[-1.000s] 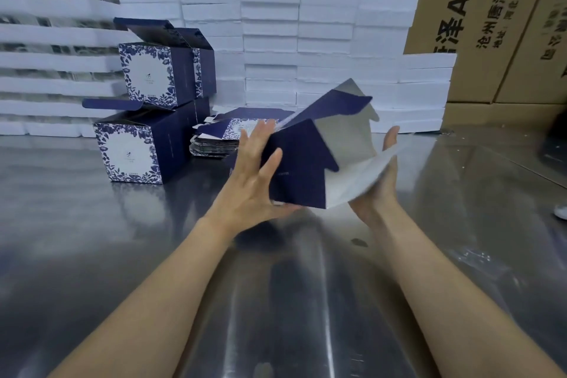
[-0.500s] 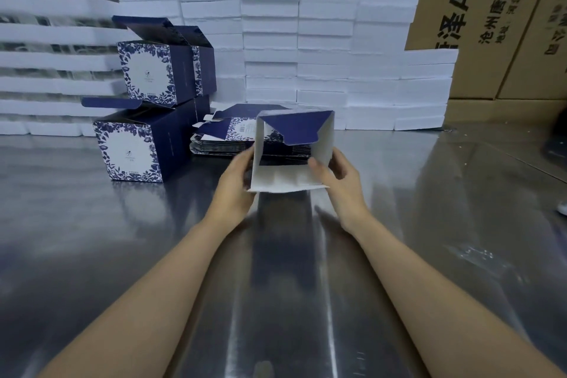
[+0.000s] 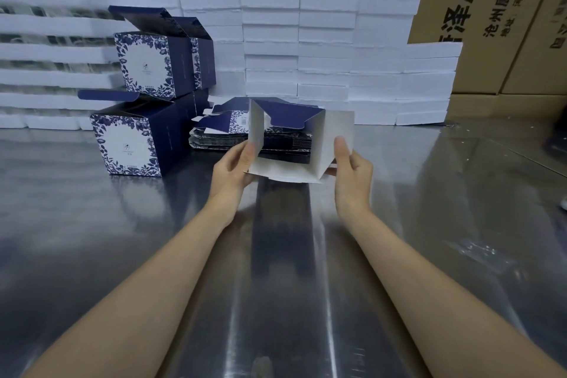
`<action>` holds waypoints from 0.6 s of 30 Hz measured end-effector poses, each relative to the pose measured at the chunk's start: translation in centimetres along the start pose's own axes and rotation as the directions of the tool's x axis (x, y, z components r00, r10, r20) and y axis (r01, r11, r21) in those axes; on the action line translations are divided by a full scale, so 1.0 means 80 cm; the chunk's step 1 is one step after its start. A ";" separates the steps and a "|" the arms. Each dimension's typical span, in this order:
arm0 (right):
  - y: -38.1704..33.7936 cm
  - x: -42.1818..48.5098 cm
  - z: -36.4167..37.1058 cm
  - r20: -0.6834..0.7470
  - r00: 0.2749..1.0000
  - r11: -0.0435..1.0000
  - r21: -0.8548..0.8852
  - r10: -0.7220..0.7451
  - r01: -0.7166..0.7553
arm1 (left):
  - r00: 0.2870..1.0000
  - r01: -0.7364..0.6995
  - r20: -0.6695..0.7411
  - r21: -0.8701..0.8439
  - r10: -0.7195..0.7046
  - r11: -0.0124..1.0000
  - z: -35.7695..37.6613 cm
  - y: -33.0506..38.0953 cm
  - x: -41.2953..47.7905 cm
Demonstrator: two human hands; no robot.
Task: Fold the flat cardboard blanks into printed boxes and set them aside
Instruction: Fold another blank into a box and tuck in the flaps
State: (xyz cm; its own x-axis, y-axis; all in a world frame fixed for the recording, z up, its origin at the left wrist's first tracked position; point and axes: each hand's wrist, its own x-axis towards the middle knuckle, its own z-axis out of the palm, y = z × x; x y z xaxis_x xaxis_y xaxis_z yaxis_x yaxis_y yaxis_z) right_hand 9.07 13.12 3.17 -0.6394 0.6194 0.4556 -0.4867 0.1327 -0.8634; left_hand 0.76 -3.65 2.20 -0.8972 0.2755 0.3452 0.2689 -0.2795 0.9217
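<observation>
Stacked navy floral-print folded cardboard boxes (image 3: 135,144) sit at 10 o'clock on shiny steel table (image 3: 92,255), one (image 3: 153,64) atop another, lids up. Pile of flat navy cardboard blanks (image 3: 221,135) lies just right of them, w/ white foam slabs (image 3: 331,49) behind at 12. Left hand (image 3: 233,169) pinches left wall of half-opened white-inside box blank (image 3: 285,147), centre, held above table. Right hand (image 3: 349,166) grips its right wall, thumb on inner face.

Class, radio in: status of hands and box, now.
Left hand and right hand pinch box, opened square, end flaps unfolded. Blank stack close behind; nothing blocking.
</observation>
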 end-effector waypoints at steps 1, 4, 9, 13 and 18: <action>0.000 0.000 0.000 0.002 1.000 1.000 0.001 0.025 -0.025 | 0.999 -0.032 -0.026 0.028 0.032 0.999 0.000 0.001 -0.001; -0.002 0.002 0.000 -0.021 0.996 0.993 0.087 0.081 -0.079 | 0.992 -0.035 -0.120 0.005 0.035 0.999 0.002 0.001 0.000; -0.006 0.005 -0.002 -0.104 0.994 0.982 0.186 0.047 -0.027 | 0.987 -0.010 -0.160 0.023 0.014 1.000 -0.004 -0.001 0.005; -0.009 0.007 -0.010 -0.145 0.974 0.983 0.037 -0.174 0.182 | 0.986 -0.030 -0.160 0.094 0.045 0.995 0.006 -0.002 0.000; 0.003 0.002 -0.008 0.206 0.974 0.974 -0.185 -0.091 0.130 | 0.944 -0.087 -0.289 0.249 0.160 0.965 0.004 -0.006 0.001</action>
State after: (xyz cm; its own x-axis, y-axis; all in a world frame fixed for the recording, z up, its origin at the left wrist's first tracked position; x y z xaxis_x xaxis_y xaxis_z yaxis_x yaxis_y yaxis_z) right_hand 9.23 13.76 2.93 -0.7015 0.4317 0.5670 -0.4469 0.3533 -0.8219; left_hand 0.66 -3.16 1.82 -0.9052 -0.0506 0.4220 0.4247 -0.0650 0.9030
